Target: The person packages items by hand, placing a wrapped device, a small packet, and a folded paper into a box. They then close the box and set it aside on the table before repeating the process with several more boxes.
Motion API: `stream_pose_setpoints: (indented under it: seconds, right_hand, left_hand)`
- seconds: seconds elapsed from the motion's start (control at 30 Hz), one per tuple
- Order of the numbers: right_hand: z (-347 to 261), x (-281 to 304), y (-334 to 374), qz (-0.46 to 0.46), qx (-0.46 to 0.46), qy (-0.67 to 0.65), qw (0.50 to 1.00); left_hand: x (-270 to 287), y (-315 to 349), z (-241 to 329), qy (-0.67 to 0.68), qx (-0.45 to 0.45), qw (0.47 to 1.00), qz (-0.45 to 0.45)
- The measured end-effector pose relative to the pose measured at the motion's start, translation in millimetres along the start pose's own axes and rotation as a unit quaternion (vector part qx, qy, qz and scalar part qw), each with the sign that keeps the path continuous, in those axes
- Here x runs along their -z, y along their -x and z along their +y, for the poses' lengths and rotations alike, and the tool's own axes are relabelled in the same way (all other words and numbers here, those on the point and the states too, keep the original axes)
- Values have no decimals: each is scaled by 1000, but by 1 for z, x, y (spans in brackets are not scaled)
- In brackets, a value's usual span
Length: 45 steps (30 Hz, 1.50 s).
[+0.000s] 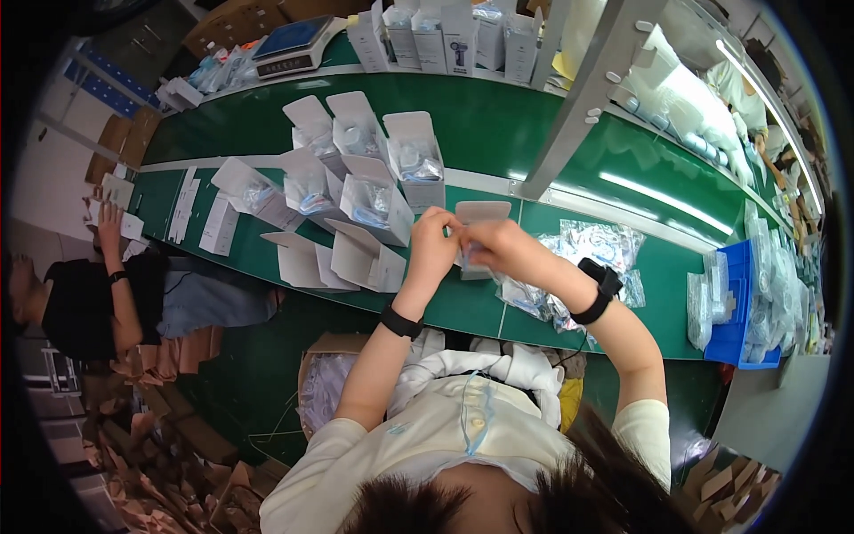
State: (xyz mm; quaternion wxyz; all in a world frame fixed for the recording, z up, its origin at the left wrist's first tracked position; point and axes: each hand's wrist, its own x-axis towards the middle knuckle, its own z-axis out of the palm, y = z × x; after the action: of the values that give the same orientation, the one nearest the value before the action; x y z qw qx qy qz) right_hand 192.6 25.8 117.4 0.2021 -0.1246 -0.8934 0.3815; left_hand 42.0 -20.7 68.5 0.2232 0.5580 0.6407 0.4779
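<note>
My left hand (433,242) and my right hand (495,246) meet over the front edge of the green table (498,125). Together they hold a small white carton (481,214) with its flap standing open. Something clear and bluish sits between my fingers at the carton's mouth; what it is I cannot tell. Both wrists carry black bands. A heap of clear plastic pouches (594,247) lies just right of my right hand.
Several open white cartons (356,182) with bagged parts stand left of and behind my hands. A blue bin (737,307) of pouches sits at the right. A scale (294,44) and upright boxes (445,36) line the far side. A slanted metal post (583,93) crosses the table. Another person (93,298) works at the left.
</note>
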Motion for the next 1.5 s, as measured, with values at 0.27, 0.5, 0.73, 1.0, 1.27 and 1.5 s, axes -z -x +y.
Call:
stream_pose_setpoints:
  seconds: [0.27, 0.5, 0.73, 1.0, 1.27, 1.5]
  right_hand:
    - [-18, -4, 1, 46, -145, 288, 945]
    - [8, -5, 6, 36, -45, 301, 952]
    - [14, -11, 2, 27, 109, 335, 936]
    - [-13, -32, 34, 8, -40, 322, 946]
    - [24, -45, 60, 312, -86, 81, 943]
    - [77, -57, 36, 234, -259, -285, 893]
  left_hand:
    - [-1, 0, -7, -7, -4, 1000, 7]
    - [-3, 1, -5, 9, -19, 1000, 4]
    - [-7, 2, -8, 7, -22, 999, 22]
    - [-4, 7, -6, 27, 16, 999, 24]
    - [47, 46, 45, -87, -172, 974, 120]
    - [101, 86, -2, -305, -111, 943, 67]
